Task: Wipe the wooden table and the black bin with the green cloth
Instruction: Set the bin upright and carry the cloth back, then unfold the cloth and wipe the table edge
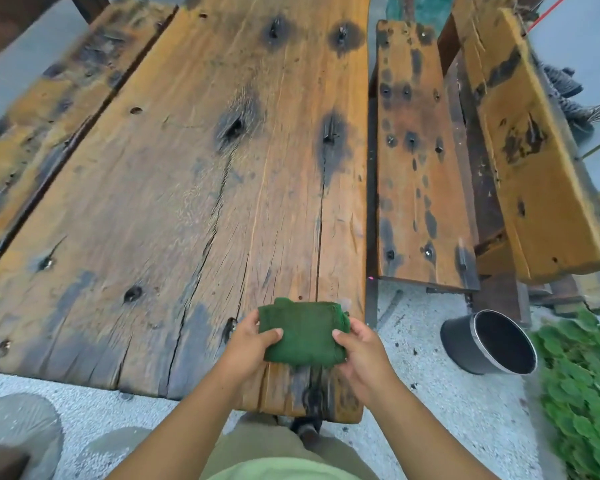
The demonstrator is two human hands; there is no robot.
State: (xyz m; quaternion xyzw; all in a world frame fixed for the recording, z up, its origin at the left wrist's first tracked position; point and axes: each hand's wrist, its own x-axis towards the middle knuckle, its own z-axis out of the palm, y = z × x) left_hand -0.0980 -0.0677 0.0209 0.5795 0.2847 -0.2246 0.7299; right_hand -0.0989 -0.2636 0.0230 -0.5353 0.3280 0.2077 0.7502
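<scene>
Closest in, both hands hold the folded dark green cloth (303,332) just over the near edge of the worktop, toward its near right corner. The left hand (246,344) is closed on the cloth's left side, thumb on top and fingers curled beneath; the right hand (359,348) grips the right side the same way. The cloth looks squared into a thick pad, so the step in hand seems to be readying it for the first pass.

To do this well, keep the pad folded flat so a broad face meets the wood, then let one hand press it down while the other steadies or lets go. The weathered brown plank worktop (174,188) is cracked along its grain and pitted with dark knot holes and what look like nail heads; strokes running with the grain, from the near edge toward the far edge, should snag less than strokes across it. Expect the cloth to catch at the splits, so moderate pressure is wiser than scrubbing.

Off the worktop's near right corner, on the pale gravel ground (426,382), the round black bin (465,344) lies tipped on its side with its open mouth facing this way, well apart from the hands. It is best left for last.
</scene>
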